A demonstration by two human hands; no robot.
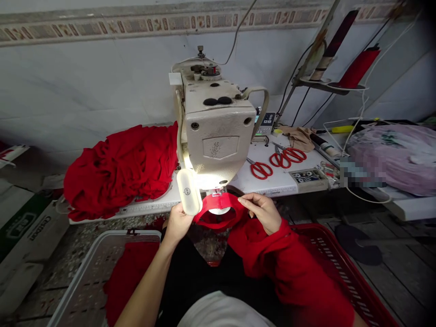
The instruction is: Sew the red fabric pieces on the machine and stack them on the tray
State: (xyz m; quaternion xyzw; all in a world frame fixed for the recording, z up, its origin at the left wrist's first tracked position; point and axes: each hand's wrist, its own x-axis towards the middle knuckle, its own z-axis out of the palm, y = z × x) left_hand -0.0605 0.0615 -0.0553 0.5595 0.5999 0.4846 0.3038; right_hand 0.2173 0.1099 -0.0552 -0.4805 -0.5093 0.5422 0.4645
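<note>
A loop of red fabric (218, 223) is stretched open around the arm of the sewing machine (221, 145), its upper edge under the presser foot. On its left side my left hand (179, 222) grips the edge, fingertips partly hidden behind the pale oval lamp cover (189, 192). My right hand (264, 211) pinches the loop's right edge between thumb and fingers. More red cloth (289, 263) drapes over my right wrist and forearm. The machine's light shines on the stitching area.
A heap of red fabric (126, 168) lies left of the machine. Several red-handled scissors (261, 170) and a small parts tray (308, 178) sit at right. Below stand a white basket (80, 268) and a red basket (344, 268). Thread cones (359, 68) stand at upper right.
</note>
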